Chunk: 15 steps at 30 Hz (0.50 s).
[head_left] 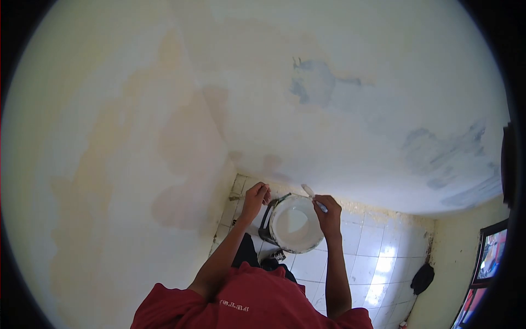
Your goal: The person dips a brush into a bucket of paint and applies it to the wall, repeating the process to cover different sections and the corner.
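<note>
My right hand (pixel 329 213) is closed around the handle of a small scraper (pixel 308 191), whose pale blade points up and left toward the wall. Below and between my hands stands a bucket (pixel 276 237) with a whitish rim and pale material inside. The scraper is above the bucket's right edge. My left hand (pixel 258 197) is at the upper left of the bucket, its fingers curled together; what they hold, if anything, is too small to tell.
Patchy walls (pixel 252 115) with stained and grey areas meet in a corner ahead. White floor tiles (pixel 370 241) lie around the bucket. A dark object (pixel 422 278) rests by the right wall, near a framed window (pixel 491 255).
</note>
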Each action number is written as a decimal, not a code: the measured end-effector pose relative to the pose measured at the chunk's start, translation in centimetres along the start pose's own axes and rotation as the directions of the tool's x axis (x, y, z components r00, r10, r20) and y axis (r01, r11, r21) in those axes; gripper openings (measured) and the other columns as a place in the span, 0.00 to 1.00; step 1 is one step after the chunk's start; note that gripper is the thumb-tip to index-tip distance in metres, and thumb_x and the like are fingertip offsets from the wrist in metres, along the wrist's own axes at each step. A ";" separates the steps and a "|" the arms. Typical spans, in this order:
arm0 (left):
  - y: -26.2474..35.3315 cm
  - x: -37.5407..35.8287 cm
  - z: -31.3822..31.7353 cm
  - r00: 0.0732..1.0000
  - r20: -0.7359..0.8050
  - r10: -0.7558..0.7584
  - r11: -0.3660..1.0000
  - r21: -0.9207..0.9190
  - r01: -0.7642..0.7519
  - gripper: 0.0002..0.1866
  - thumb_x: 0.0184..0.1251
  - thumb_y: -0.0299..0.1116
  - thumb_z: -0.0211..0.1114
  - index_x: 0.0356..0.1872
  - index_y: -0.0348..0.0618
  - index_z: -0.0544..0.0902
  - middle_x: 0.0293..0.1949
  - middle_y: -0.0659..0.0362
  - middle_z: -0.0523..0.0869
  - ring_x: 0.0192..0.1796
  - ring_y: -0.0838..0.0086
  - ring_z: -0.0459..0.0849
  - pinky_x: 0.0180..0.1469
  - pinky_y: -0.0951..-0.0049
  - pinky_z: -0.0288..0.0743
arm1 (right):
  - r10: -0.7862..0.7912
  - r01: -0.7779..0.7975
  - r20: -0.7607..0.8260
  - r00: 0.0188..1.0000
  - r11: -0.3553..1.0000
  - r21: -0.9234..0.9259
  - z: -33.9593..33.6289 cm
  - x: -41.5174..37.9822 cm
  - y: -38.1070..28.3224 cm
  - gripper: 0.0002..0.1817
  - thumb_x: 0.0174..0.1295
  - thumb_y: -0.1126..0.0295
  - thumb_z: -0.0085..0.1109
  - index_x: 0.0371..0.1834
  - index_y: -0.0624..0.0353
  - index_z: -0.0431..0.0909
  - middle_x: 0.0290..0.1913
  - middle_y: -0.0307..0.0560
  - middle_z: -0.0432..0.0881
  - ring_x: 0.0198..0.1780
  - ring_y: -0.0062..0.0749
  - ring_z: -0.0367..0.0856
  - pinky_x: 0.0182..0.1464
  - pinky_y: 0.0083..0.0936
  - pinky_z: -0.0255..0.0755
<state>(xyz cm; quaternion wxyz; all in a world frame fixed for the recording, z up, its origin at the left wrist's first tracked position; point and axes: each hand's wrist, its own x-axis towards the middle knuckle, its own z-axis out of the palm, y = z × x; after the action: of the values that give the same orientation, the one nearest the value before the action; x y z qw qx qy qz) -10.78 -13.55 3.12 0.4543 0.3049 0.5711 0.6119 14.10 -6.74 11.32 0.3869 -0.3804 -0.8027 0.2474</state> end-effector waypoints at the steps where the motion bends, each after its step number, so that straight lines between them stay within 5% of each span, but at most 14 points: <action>1: 1.6 0.7 -0.3 0.999 0.000 0.044 0.999 0.013 -0.044 0.13 0.79 0.34 0.55 0.33 0.41 0.80 0.24 0.64 0.82 0.24 0.84 0.79 0.26 0.80 0.69 | -0.034 0.034 0.008 0.999 0.999 0.012 0.1 2.0 -1.4 0.10 0.57 0.81 0.69 0.42 0.63 0.84 0.40 0.54 0.86 0.40 0.46 0.87 0.44 0.33 0.80; 15: 17.2 9.6 -9.2 0.962 0.098 0.255 0.959 0.102 -0.265 0.10 0.77 0.33 0.57 0.36 0.39 0.81 0.27 0.63 0.83 0.31 0.83 0.79 0.35 0.78 0.71 | -0.482 0.465 -0.128 0.867 0.874 -0.143 7.1 26.8 -14.7 0.11 0.58 0.77 0.68 0.44 0.59 0.83 0.40 0.51 0.85 0.38 0.47 0.86 0.39 0.35 0.80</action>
<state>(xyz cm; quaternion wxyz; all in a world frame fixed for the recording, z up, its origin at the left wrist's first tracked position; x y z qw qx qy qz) -26.39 -7.58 17.05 0.3755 0.4282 0.5404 0.6194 -8.86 5.39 29.00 0.4776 -0.2104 -0.8501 0.0701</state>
